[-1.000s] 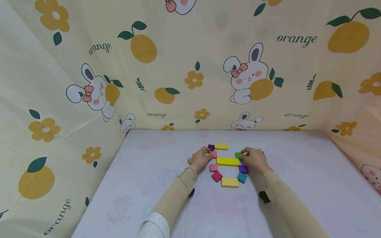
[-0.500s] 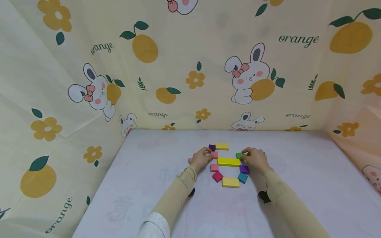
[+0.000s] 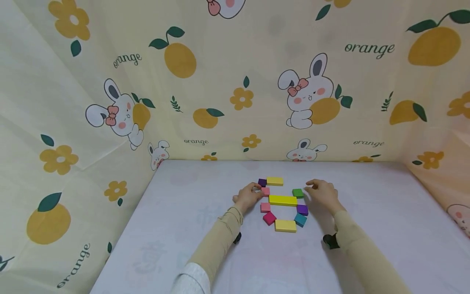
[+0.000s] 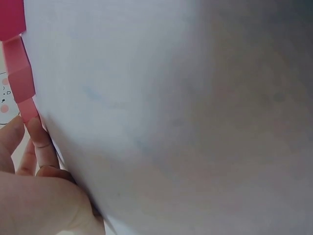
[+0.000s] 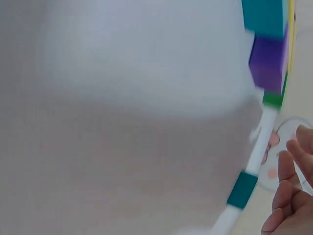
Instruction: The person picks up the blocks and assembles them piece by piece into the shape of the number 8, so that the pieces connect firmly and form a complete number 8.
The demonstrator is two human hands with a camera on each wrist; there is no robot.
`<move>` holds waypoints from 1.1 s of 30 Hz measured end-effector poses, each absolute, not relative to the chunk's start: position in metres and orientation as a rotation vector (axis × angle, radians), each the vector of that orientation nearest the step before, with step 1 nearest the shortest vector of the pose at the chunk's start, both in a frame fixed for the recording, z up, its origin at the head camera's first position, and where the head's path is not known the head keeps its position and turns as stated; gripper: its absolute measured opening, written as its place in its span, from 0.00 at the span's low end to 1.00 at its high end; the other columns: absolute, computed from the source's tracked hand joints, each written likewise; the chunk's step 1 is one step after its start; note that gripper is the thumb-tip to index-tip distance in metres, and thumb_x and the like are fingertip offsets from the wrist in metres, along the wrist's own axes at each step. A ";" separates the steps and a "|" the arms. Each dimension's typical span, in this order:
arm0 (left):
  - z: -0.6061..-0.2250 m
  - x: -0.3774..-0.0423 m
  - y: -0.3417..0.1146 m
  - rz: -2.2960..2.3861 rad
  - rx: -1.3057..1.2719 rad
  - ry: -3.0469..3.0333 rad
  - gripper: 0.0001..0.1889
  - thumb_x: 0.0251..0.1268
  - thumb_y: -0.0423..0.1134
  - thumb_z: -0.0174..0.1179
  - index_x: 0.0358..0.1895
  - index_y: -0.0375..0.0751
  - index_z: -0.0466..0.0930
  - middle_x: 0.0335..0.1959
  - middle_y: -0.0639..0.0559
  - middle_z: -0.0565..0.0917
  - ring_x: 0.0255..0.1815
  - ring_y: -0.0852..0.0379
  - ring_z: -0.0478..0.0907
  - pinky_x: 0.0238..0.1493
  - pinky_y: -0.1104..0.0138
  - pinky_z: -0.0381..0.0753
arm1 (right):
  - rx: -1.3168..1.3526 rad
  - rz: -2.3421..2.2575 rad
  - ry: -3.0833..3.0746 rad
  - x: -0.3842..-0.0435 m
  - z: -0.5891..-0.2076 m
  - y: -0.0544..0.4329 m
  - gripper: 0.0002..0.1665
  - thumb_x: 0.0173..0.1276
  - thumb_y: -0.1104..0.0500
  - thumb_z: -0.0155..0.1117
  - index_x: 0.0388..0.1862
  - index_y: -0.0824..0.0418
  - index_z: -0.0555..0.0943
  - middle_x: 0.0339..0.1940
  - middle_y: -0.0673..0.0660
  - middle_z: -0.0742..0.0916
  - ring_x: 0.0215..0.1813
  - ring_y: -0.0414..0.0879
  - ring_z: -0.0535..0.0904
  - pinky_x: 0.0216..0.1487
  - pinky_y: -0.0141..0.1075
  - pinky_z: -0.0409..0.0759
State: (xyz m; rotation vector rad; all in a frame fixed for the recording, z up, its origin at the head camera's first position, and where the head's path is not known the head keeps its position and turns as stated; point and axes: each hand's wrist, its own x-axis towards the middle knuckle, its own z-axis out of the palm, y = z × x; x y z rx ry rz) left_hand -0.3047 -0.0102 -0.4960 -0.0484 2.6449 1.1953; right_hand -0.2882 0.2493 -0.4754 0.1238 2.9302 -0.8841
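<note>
At the left side of a figure laid out in colored wooden blocks, my left hand (image 3: 249, 197) pinches a small pink block (image 3: 266, 191) between thumb and finger. The left wrist view shows those fingertips at the end of that pink block (image 4: 29, 110). My right hand (image 3: 324, 195) is over the table just right of a green block (image 3: 298, 193), fingers loosely bent with nothing between them. Beside that hand, a teal block (image 5: 242, 190) appears in the right wrist view; the hand hides it in the head view.
A long yellow block (image 3: 282, 200) crosses the figure's middle. Yellow blocks lie at its top (image 3: 275, 181) and bottom (image 3: 285, 226). Dark purple (image 3: 262, 182), second pink (image 3: 265, 208), crimson (image 3: 269, 218), purple (image 3: 302, 210) and blue (image 3: 300, 220) blocks complete the outline. A printed curtain (image 3: 220, 81) hangs behind.
My right hand has let go of the green block and moved to the right, away from it. The left hand keeps its place at the pink block.
</note>
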 end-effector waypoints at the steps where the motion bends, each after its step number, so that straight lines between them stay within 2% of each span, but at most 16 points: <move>1: -0.496 -0.305 -0.010 1.196 -0.046 2.647 0.14 0.63 0.51 0.56 0.50 0.58 0.77 0.32 0.57 0.82 0.52 0.48 0.70 0.54 0.48 0.54 | 0.127 -0.888 2.938 -0.288 -0.474 0.253 0.24 0.69 0.52 0.52 0.58 0.64 0.74 0.50 0.68 0.80 0.50 0.62 0.67 0.49 0.56 0.60; 11: -0.497 -0.304 -0.012 1.209 0.002 2.680 0.13 0.62 0.51 0.56 0.48 0.56 0.77 0.43 0.54 0.83 0.51 0.48 0.73 0.52 0.48 0.54 | 0.193 -0.924 2.990 -0.279 -0.482 0.297 0.26 0.70 0.53 0.46 0.61 0.66 0.70 0.52 0.71 0.78 0.49 0.64 0.73 0.44 0.56 0.64; 15: -0.497 -0.305 -0.012 1.200 0.001 2.674 0.13 0.62 0.51 0.55 0.48 0.56 0.77 0.40 0.54 0.82 0.49 0.49 0.73 0.52 0.48 0.54 | 0.223 -0.975 2.938 -0.275 -0.488 0.308 0.29 0.71 0.50 0.44 0.62 0.69 0.67 0.55 0.74 0.76 0.53 0.66 0.72 0.46 0.57 0.66; 22: -0.496 -0.305 -0.012 1.193 -0.025 2.666 0.14 0.63 0.52 0.55 0.49 0.57 0.77 0.45 0.54 0.83 0.51 0.49 0.73 0.51 0.50 0.55 | 0.206 -1.046 2.863 -0.273 -0.492 0.315 0.32 0.72 0.46 0.45 0.63 0.70 0.66 0.60 0.78 0.71 0.59 0.70 0.68 0.54 0.58 0.69; 28: -0.498 -0.306 -0.013 1.186 -0.005 2.668 0.15 0.63 0.52 0.55 0.50 0.57 0.77 0.44 0.54 0.83 0.51 0.50 0.73 0.51 0.49 0.56 | 0.167 -1.005 2.891 -0.277 -0.492 0.311 0.29 0.71 0.49 0.47 0.59 0.71 0.70 0.58 0.77 0.73 0.57 0.70 0.70 0.54 0.57 0.70; 33: -0.499 -0.306 -0.012 1.190 -0.010 2.661 0.14 0.63 0.52 0.56 0.50 0.57 0.77 0.41 0.54 0.82 0.50 0.50 0.73 0.52 0.49 0.55 | 0.159 -0.963 2.904 -0.280 -0.490 0.308 0.26 0.71 0.52 0.47 0.58 0.71 0.70 0.54 0.75 0.77 0.51 0.65 0.74 0.47 0.52 0.73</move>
